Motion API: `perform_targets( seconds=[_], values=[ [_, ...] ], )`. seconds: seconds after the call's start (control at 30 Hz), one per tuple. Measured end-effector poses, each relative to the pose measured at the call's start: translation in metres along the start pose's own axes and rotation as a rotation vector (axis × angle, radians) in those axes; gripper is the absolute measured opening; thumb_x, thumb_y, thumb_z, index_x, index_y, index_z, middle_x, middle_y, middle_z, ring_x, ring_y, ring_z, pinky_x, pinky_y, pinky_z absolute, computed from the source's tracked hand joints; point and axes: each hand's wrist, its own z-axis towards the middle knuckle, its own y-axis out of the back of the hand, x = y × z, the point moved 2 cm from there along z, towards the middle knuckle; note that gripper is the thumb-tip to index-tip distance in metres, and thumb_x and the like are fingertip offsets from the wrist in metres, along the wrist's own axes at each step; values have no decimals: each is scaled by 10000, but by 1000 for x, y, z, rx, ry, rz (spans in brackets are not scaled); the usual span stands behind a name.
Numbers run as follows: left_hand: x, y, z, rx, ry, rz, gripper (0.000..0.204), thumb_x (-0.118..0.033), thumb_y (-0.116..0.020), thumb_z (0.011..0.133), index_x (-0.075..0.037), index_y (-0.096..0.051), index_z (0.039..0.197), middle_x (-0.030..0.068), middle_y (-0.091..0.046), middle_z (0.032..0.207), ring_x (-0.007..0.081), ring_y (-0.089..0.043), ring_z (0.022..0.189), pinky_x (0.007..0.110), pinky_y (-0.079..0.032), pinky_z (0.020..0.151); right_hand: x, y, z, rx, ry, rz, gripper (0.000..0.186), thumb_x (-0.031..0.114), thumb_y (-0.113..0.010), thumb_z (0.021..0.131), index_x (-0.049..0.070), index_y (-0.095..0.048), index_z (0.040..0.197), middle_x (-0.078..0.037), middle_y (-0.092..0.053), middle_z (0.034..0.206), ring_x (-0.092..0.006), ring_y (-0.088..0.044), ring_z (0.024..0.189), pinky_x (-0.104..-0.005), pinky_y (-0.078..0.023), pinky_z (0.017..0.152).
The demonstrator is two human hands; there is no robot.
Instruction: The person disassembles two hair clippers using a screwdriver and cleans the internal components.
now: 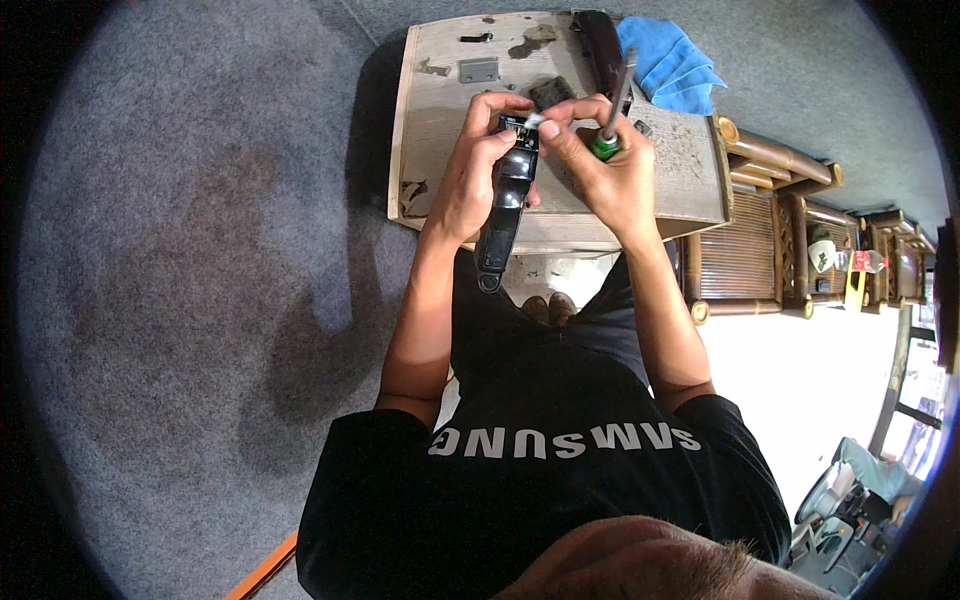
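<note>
A black hair clipper body (513, 185) is gripped in my left hand (466, 185), its top end facing away from me and its looped end hanging past the near table edge. Small parts show at the uncovered top end, under my left thumb. My right hand (618, 185) pinches a small white piece (534, 121), perhaps tissue, against that end. A screwdriver (606, 145) with a green handle is also tucked in my right hand, its metal shaft pointing up and away.
The wooden table (425, 120) carries a grey metal plate (479, 70), a small black part (477, 38), a dark brush-like block (550, 94) and a long dark maroon piece (599, 50). A folded blue cloth (668, 65) lies at the far right corner. Bamboo furniture (740, 245) stands to the right.
</note>
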Motion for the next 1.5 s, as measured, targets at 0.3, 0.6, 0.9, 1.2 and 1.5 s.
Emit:
perform_targets(
  seconds=[0.3, 0.6, 0.9, 1.2, 1.5],
  values=[
    [1, 0, 0, -1, -7, -10, 406, -244, -385, 1015, -51, -444, 1368, 133, -621, 1008, 160, -625, 586, 297, -543, 556, 3, -2, -2, 11, 108, -47, 193, 106, -837, 875, 8, -764, 1025, -90, -735, 961, -194, -705, 905, -311, -528, 827],
    [-2, -1, -2, -21, -17, 47, 392, -247, -414, 1011, -40, -469, 1339, 134, -597, 1059, 158, -623, 594, 287, -541, 547, 8, -2, -1, 52, 250, -208, 154, 92, -826, 905, 27, -760, 1028, -36, -730, 995, -79, -660, 865, -247, -516, 734],
    [-4, -3, -2, -44, 0, 154, 444, -309, -430, 988, -38, -467, 1337, 136, -666, 1009, 154, -648, 580, 275, -538, 516, 9, -4, 0, 43, 250, -197, 166, 99, -834, 862, 20, -776, 996, -88, -709, 923, -214, -691, 864, -326, -522, 790],
    [-2, -5, -5, -63, -46, 247, 306, -240, -411, 1042, -27, -494, 1245, 111, -653, 922, 152, -651, 576, 278, -537, 518, 10, -3, 0, 30, 280, -215, 162, 123, -831, 874, 19, -767, 981, -82, -697, 903, -207, -676, 824, -323, -514, 751],
    [-1, -5, -6, -53, -33, 196, 307, -251, -421, 1053, -27, -499, 1246, 107, -653, 914, 155, -660, 586, 275, -538, 535, 10, -4, -2, 36, 248, -245, 136, 81, -824, 875, 29, -763, 985, -33, -683, 873, -121, -619, 809, -274, -483, 720]
  ],
)
